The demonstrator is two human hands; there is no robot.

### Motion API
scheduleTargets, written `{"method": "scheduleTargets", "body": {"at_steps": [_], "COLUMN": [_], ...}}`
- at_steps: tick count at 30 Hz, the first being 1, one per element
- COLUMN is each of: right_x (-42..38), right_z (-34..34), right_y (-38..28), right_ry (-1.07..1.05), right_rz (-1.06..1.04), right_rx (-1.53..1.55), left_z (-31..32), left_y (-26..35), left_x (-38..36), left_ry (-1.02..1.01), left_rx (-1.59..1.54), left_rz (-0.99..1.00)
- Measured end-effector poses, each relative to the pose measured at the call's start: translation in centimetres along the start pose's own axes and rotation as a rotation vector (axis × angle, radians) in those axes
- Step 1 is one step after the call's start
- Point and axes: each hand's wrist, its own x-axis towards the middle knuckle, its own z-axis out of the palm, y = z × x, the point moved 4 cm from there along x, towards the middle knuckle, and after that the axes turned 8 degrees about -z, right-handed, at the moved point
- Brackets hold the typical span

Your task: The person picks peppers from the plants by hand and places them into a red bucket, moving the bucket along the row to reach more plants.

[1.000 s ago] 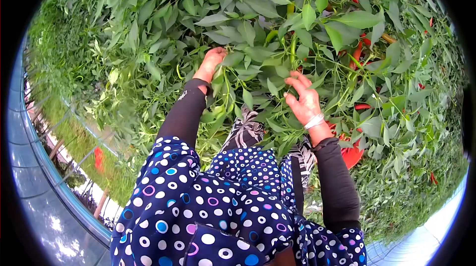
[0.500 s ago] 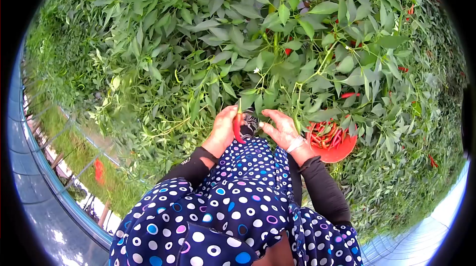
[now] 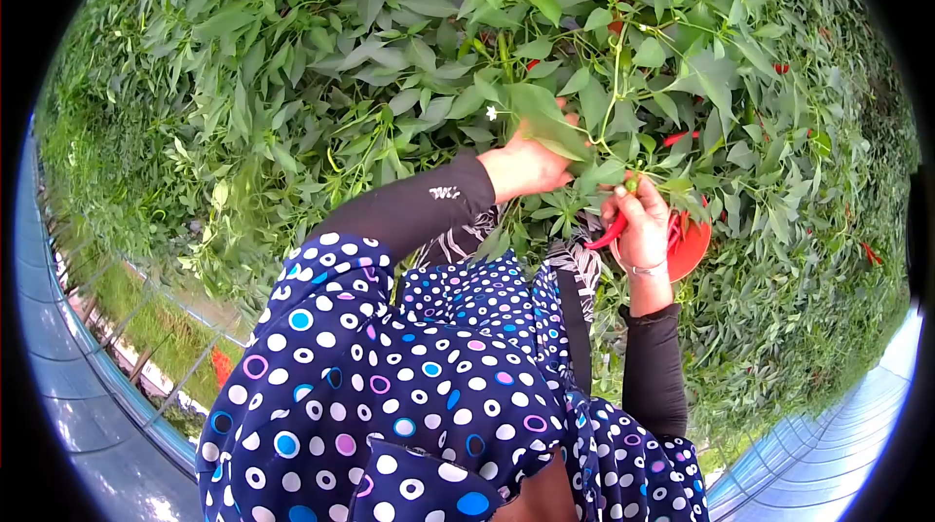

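Note:
A red chili pepper [image 3: 608, 232] hangs from my right hand [image 3: 643, 228], whose thumb and fingers are pinched on its green stem end. My right hand is in front of a red bowl [image 3: 690, 251] that holds several red peppers. My left hand [image 3: 536, 160] reaches into the pepper plant, left of my right hand. A large leaf [image 3: 547, 118] covers part of it; some fingertips show, spread beside the leaf. I see nothing held in it. A thin green branch [image 3: 616, 93] comes down between the two hands.
Dense pepper foliage [image 3: 360, 64] surrounds the hands. Another red pepper [image 3: 680, 138] hangs above the bowl. A small white flower [image 3: 491, 113] is left of my left hand. My dotted apron [image 3: 438, 356] covers my lap. A plastic sheet wall [image 3: 88, 395] curves along the lower left.
My left hand has moved up and right into the leaves and no longer holds the pepper. My right hand has moved right, towards the bowl, and now holds a red pepper.

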Motion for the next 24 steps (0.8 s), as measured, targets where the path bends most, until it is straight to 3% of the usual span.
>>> {"method": "scheduleTargets", "body": {"at_steps": [2, 3, 4, 5, 7, 8, 9, 11, 12, 14, 18, 19, 21, 22, 23, 24], "right_x": [-0.1, 0.0, 0.1, 0.3, 0.6, 0.8, 0.9, 1.0, 1.2, 1.5, 3.5, 4.4, 6.3, 7.7, 10.1, 12.1], "right_z": [-0.2, 0.2, 0.7, 0.9, 0.6, 0.7, 0.6, 0.3, 0.4, 1.1, 3.0, 3.5, 5.5, 6.0, 6.0, 5.8], "right_y": [-3.0, -4.5, -5.8, -6.5, -6.6, -6.5, -6.4, -4.8, -4.1, -2.5, 3.1, 5.0, 6.2, 6.3, 7.0, 7.7], "right_ry": [-0.016, -0.024, -0.017, -0.013, -0.011, -0.001, 0.01, 0.034, 0.027, 0.004, -0.205, -0.293, -0.337, -0.434, -0.462, -0.447], "right_rz": [-0.072, -0.144, -0.18, -0.216, -0.224, -0.219, -0.217, -0.121, -0.096, -0.023, 0.156, 0.199, -0.06, 0.002, -0.307, -0.626], "right_rx": [0.086, 0.117, 0.114, 0.113, 0.163, 0.158, 0.151, 0.245, 0.215, 0.102, -0.257, -0.38, -0.786, -0.963, -1.012, -1.081], "left_z": [-0.7, -4.6, -4.3, -5.8, -4.3, -1.8, -5.5, -8.0, -7.9, -5.8, -1.9, -1.3, 0.1, 0.1, -0.6, -1.6], "left_y": [-1.0, -1.5, -3.0, -3.9, -7.5, -11.2, -11.9, -12.7, -12.8, -13.2, -13.2, -12.0, -10.5, -9.7, -9.3, -9.4], "left_x": [1.9, 2.9, 3.6, 4.3, 4.3, 4.3, 3.5, 0.0, -1.3, -3.8, -7.0, -7.7, -8.2, -8.3, -8.2, -7.4], "left_ry": [-0.328, -0.544, -0.54, -0.663, -0.538, -0.425, -0.404, -0.179, -0.181, -0.423, -0.402, -0.443, -0.279, -0.243, -0.377, -0.275], "left_rx": [0.169, 0.237, -0.027, -0.162, -0.261, -0.235, -0.531, -0.577, -0.574, -0.083, -0.424, -0.244, -0.575, -0.899, -1.015, -1.133], "left_rz": [0.126, 0.084, 0.056, -0.076, -0.315, -0.087, -0.192, 0.118, 0.109, -0.031, -0.387, -0.357, -0.291, -0.592, -0.741, -0.867]}}
